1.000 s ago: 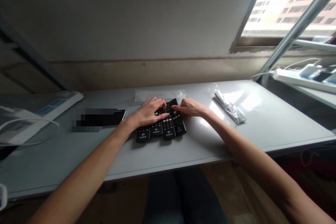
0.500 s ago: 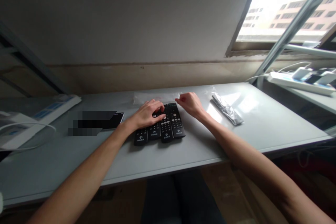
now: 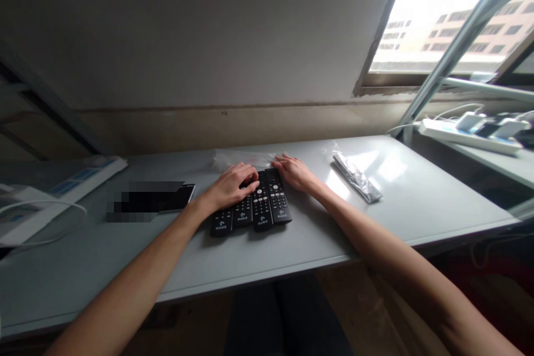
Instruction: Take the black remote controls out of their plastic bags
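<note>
Several black remote controls (image 3: 262, 206) lie side by side on the grey table (image 3: 292, 245), keypads up. My left hand (image 3: 231, 184) rests on the far ends of the left remotes, fingers curled down onto them. To their right, my right hand (image 3: 295, 171) lies flat on the table, fingers stretched toward a clear plastic bag (image 3: 240, 158) behind the remotes, touching the right edge of the rightmost remote.
A silvery wrapped packet (image 3: 356, 176) lies to the right of my right hand. A dark phone (image 3: 177, 197) sits left of the remotes. Power strips lie at far left (image 3: 79, 179) and on the right shelf (image 3: 467, 134) under the window.
My right hand lifted off the remotes, rose toward the bag, then came down flat beside the rightmost remote. The left hand stayed on the remotes. The remotes now sit in a tidier row.
</note>
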Demonstrator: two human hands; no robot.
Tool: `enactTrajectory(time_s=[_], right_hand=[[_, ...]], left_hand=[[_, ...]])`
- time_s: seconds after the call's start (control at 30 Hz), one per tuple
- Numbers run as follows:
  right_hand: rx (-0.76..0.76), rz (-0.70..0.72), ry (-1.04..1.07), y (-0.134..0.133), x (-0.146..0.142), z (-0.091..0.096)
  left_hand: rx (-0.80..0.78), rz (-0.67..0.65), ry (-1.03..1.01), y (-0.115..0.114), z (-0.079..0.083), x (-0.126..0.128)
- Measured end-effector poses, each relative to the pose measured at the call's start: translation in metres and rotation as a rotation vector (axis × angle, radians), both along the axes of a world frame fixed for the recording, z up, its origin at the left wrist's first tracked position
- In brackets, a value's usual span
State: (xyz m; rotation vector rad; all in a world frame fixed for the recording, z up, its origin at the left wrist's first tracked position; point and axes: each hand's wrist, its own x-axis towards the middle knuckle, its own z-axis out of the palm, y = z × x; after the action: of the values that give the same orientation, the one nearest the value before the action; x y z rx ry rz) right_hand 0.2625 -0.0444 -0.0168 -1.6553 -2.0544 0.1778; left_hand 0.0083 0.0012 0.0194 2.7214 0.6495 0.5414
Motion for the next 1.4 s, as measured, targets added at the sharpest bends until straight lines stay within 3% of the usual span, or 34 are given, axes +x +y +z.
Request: enactTrajectory(time_s=[0.2,0.37,0.63,0.83,0.93,1.03,1.13,1.23,1.4], right_hand=[[0.064,-0.132,0.046,0.002,0.0,0.006],[0.18,-0.164,0.116,-0.001,-0.003,0.013],[0.058,-0.074,0.017,-0.008,-0.006,0.008],[-0.1,0.01,-0.083,-0.013,0.0,0.002],[-0.106,0.018,-0.035,-0.011,0.003,0.004],[-0.049,-0.025,0.024,-0.011,0.008,0.012],[0.073,-0.149,0.005,-0.018,0.028,0.024],[0.163,-0.341,-0.125,-0.036,0.067,0.032],[-0.013,-0.549,-0.255,-0.078,0.137,0.029]], left_hand=[[0.003,0.011,-0.002,0.0,0.001,0.0],[0.003,0.017,0.009,-0.002,0.003,0.0],[0.035,0.02,-0.002,-0.003,0.003,0.001],[0.187,0.291,0.004,0.017,-0.004,-0.015],[0.134,0.42,0.096,0.031,-0.013,-0.026],[0.031,0.434,0.194,0.037,-0.018,-0.032],[0.018,0.431,0.215,0.037,-0.019,-0.032],[0.068,0.458,0.183,0.033,-0.016,-0.03],[0.197,0.438,0.039,0.025,-0.01,-0.023]])
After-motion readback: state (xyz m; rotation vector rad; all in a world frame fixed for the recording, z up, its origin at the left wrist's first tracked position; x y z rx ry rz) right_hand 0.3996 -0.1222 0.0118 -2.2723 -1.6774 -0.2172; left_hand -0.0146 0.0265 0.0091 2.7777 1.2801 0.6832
